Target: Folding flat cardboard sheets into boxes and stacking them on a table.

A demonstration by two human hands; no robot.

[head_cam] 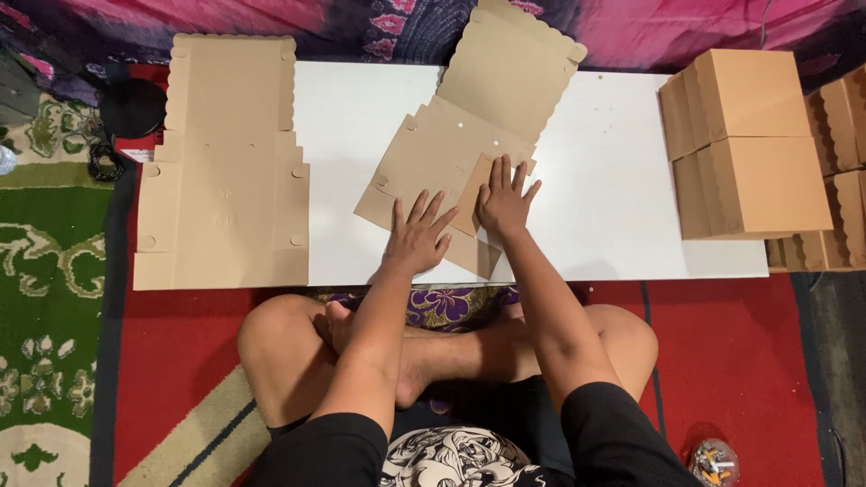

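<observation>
From the head camera we see our left hand (418, 236) and right hand (505, 200) spread flat, fingers wide, gripping nothing, pressing a flap of the box blank (451, 144) near the desk's (613, 180) front edge. Uneven pressure could skew the crease or tear the scalloped cardboard. The board is matte, tan and stiff. A flat stack (225, 171) overhangs the left edge; folded boxes (749, 144) sit at the right.

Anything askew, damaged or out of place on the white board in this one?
Only the flat cardboard sheet under both hands, left and right, lies turned at an angle to the white board. The flat stack and folded boxes sit square. No damage shows.
</observation>
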